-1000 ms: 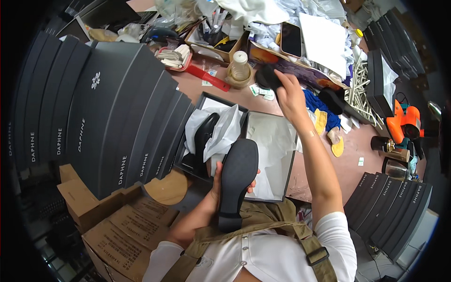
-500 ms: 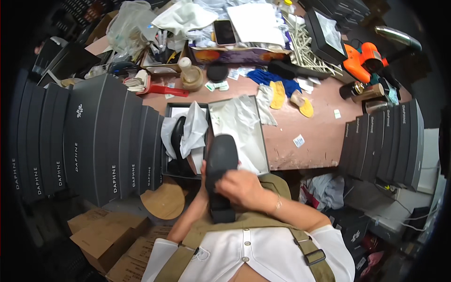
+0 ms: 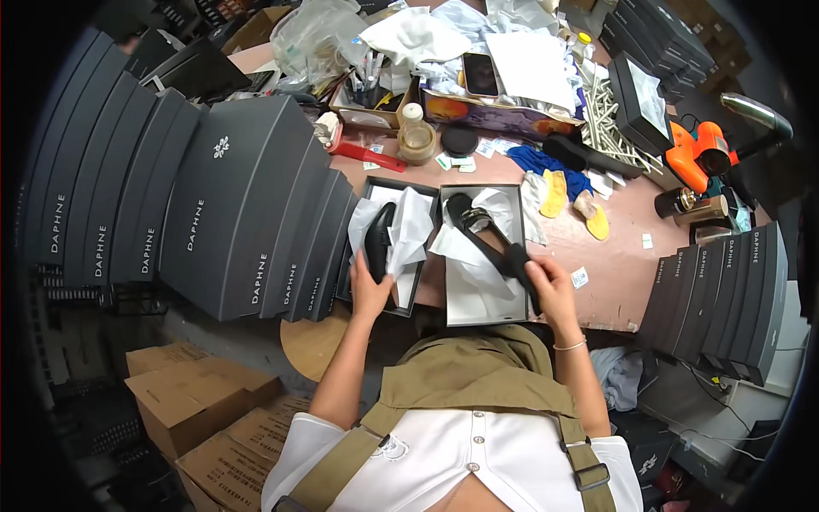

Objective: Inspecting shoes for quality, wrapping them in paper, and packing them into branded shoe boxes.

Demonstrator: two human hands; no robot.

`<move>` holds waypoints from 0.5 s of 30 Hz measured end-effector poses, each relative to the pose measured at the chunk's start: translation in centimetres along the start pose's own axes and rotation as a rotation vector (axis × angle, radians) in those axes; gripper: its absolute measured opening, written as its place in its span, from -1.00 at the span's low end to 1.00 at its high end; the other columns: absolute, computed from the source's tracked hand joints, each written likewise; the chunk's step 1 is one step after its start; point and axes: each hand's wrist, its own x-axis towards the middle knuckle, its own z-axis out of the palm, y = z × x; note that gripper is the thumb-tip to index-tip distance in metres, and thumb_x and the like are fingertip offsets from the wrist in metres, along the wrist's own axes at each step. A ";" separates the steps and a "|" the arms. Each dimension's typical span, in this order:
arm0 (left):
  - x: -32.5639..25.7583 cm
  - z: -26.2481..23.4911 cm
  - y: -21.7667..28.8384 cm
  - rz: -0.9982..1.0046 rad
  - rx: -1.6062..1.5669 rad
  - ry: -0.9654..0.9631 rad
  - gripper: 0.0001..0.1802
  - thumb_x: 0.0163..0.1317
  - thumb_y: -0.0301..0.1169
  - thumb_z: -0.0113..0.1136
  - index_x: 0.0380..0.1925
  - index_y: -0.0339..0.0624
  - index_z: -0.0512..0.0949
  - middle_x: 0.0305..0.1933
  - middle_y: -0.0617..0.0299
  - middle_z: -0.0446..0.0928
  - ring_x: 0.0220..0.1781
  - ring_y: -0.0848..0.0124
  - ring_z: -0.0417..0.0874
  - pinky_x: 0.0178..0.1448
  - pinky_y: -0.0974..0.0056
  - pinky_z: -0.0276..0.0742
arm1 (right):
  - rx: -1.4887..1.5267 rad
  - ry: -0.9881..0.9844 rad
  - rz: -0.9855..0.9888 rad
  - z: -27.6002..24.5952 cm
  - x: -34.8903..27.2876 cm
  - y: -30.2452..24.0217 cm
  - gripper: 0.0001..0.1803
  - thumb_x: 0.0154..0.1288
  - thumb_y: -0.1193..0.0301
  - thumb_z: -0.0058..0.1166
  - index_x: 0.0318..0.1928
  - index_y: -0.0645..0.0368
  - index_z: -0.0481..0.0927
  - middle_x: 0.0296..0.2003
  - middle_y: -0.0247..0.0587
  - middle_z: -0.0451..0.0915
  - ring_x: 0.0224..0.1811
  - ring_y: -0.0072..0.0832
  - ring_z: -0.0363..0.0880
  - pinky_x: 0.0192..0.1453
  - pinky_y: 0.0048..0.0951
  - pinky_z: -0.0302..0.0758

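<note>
My right hand [image 3: 553,288] grips the heel end of a black shoe [image 3: 490,237] with an ornament across its front. That shoe lies slantwise, its toe over white tissue paper [image 3: 465,252] in the right-hand grey-white tray [image 3: 486,312], which may be a box or its lid. To the left, a second black shoe [image 3: 380,241] rests among tissue paper [image 3: 411,230] in an open dark shoebox [image 3: 422,286]. My left hand [image 3: 372,288] is closed around its heel end, and the fingers partly cover it.
Dark shoeboxes [image 3: 235,205] are stacked high at left, and more boxes [image 3: 712,294] stand at right. Behind are a bottle [image 3: 416,136], a red-handled brush [image 3: 371,156], blue cloth [image 3: 550,171], yellow pads [image 3: 554,194] and an orange heat tool [image 3: 695,158]. Cardboard boxes [image 3: 196,388] sit lower left.
The right-hand shoe, earlier held sole-up in both hands near my body, is now over the right tray. My left hand has moved to the shoe in the left box. The view has shifted left.
</note>
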 end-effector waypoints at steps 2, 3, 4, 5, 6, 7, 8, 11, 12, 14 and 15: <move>0.5 0.8 -1.1 0.138 0.124 -0.035 0.03 -0.03 -0.38 0.37 0.40 -0.26 -0.03 0.27 -0.28 0.23 0.28 -0.14 0.32 0.32 0.04 0.29 | -0.074 -0.107 -0.001 1.8 -0.5 0.4 -0.75 0.30 0.39 0.16 -0.14 0.33 0.61 -0.34 -0.31 0.59 -0.31 -0.62 0.48 -0.18 -0.58 0.42; 0.8 0.7 -0.7 0.149 0.139 -0.066 0.07 -0.06 -0.37 0.40 0.41 -0.23 -0.04 0.27 -0.28 0.22 0.28 -0.15 0.32 0.32 0.02 0.29 | -0.076 -0.167 -0.031 2.8 -0.5 -0.9 -0.75 0.29 0.38 0.17 -0.14 0.32 0.61 -0.33 -0.28 0.58 -0.33 -0.62 0.46 -0.22 -0.58 0.40; 1.3 0.4 -0.6 0.160 0.227 -0.062 0.02 -0.01 -0.35 0.35 0.41 -0.20 -0.02 0.18 -0.28 0.35 0.19 -0.15 0.41 0.25 0.02 0.35 | -0.081 -0.186 -0.039 3.6 -0.6 -1.4 -0.76 0.29 0.39 0.16 -0.14 0.32 0.61 -0.33 -0.28 0.57 -0.34 -0.62 0.45 -0.23 -0.58 0.39; 1.9 0.3 -0.9 0.148 0.149 -0.048 0.00 0.01 -0.33 0.33 0.41 -0.20 -0.02 0.17 -0.27 0.37 0.17 -0.16 0.42 0.25 0.02 0.35 | -0.085 -0.205 -0.055 4.2 -0.4 -2.1 -0.76 0.29 0.39 0.16 -0.14 0.32 0.60 -0.34 -0.28 0.56 -0.35 -0.62 0.44 -0.24 -0.58 0.37; 2.5 0.4 -1.6 0.136 0.070 -0.033 -0.02 0.04 -0.32 0.32 0.41 -0.20 -0.02 0.15 -0.27 0.39 0.15 -0.17 0.44 0.24 0.02 0.35 | -0.071 -0.234 -0.091 4.7 -0.4 -3.1 -0.76 0.30 0.40 0.15 -0.13 0.32 0.60 -0.34 -0.30 0.55 -0.35 -0.63 0.42 -0.25 -0.59 0.36; 2.8 0.2 -2.2 0.124 -0.009 -0.017 -0.04 0.06 -0.31 0.30 0.41 -0.20 -0.01 0.14 -0.27 0.41 0.14 -0.18 0.45 0.23 0.01 0.35 | -0.079 -0.243 -0.104 4.7 -0.5 -3.6 -0.76 0.30 0.40 0.15 -0.13 0.32 0.60 -0.34 -0.29 0.55 -0.35 -0.63 0.42 -0.25 -0.58 0.36; 3.2 -0.5 -2.8 0.017 -0.095 0.034 -0.13 0.10 -0.36 0.16 0.39 -0.23 0.01 0.06 -0.27 0.48 0.04 -0.12 0.54 0.14 0.07 0.44 | -0.085 -0.243 -0.118 4.7 -0.5 -3.9 -0.76 0.30 0.39 0.15 -0.12 0.32 0.60 -0.34 -0.29 0.55 -0.35 -0.63 0.42 -0.26 -0.58 0.36; 2.3 -4.7 -2.3 -0.206 -0.696 -0.077 -0.25 0.07 -0.47 -0.03 0.36 -0.21 0.11 0.03 0.02 0.51 -0.05 0.22 0.58 0.04 0.26 0.49 | -0.036 -0.205 -0.095 4.0 -0.7 -3.9 -0.75 0.32 0.39 0.13 -0.11 0.32 0.60 -0.32 -0.32 0.57 -0.28 -0.65 0.46 -0.17 -0.59 0.41; 0.9 -6.9 0.6 -0.230 -0.861 -0.084 -0.34 0.14 -0.47 -0.07 0.32 -0.25 0.18 -0.03 0.14 0.49 -0.12 0.34 0.56 -0.01 0.32 0.49 | 0.006 -0.162 -0.080 3.9 -0.7 -3.4 -0.74 0.33 0.38 0.12 -0.10 0.33 0.59 -0.30 -0.33 0.57 -0.25 -0.65 0.47 -0.13 -0.59 0.41; 0.9 -6.0 -0.6 -0.177 -0.907 -0.049 -0.47 0.29 -0.37 -0.07 0.26 -0.28 0.24 -0.12 0.13 0.48 -0.23 0.43 0.55 -0.16 0.36 0.50 | 0.118 -0.116 -0.011 4.2 -0.6 -3.3 -0.71 0.36 0.38 0.10 -0.05 0.35 0.56 -0.24 -0.31 0.59 -0.18 -0.63 0.48 -0.05 -0.58 0.42; 0.8 -6.1 -0.9 -0.221 -0.903 -0.120 -0.50 0.34 -0.32 -0.07 0.24 -0.27 0.26 -0.18 0.13 0.49 -0.29 0.43 0.55 -0.18 0.35 0.49 | 0.118 -0.103 -0.054 4.7 -0.7 -3.7 -0.71 0.36 0.38 0.10 -0.04 0.35 0.56 -0.24 -0.30 0.59 -0.17 -0.62 0.48 -0.04 -0.57 0.42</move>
